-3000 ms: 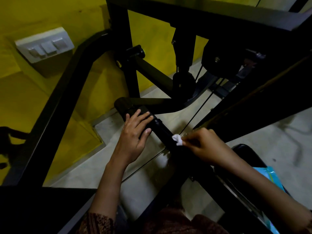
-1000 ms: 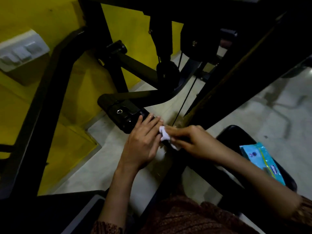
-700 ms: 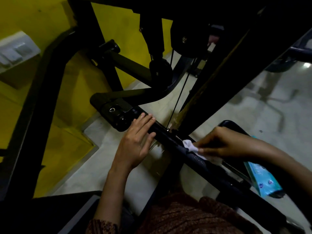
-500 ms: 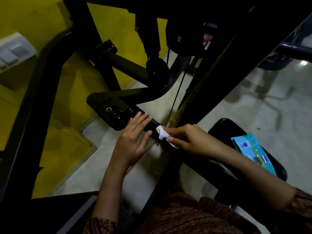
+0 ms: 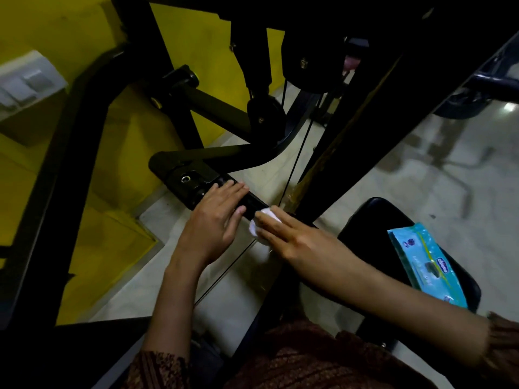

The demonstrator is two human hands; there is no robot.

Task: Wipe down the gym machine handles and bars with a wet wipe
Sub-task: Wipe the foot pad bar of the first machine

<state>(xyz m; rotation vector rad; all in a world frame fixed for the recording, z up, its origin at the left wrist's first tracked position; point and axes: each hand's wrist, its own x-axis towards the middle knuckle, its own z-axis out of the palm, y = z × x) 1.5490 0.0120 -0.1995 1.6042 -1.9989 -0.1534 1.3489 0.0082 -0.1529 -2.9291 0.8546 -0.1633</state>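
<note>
A black gym machine bar (image 5: 252, 204) runs diagonally from a bolted joint (image 5: 185, 179) down to the right. My left hand (image 5: 214, 221) lies flat over the bar near the joint, fingers together and wrapped lightly on it. My right hand (image 5: 292, 237) presses a crumpled white wet wipe (image 5: 259, 221) against the bar just right of my left fingers. Most of the bar below my right hand is hidden under my arm.
A blue wet wipe pack (image 5: 424, 265) lies on a black padded seat (image 5: 376, 220) at the right. Thin cables (image 5: 295, 164) and black frame beams (image 5: 70, 175) cross the view. A yellow wall (image 5: 36, 26) with a switch plate (image 5: 25, 80) stands at left. The floor is grey tile.
My right hand slid the wipe down the bar toward me, then back up next to my left hand, where it sits now. My left hand has stayed on the bar.
</note>
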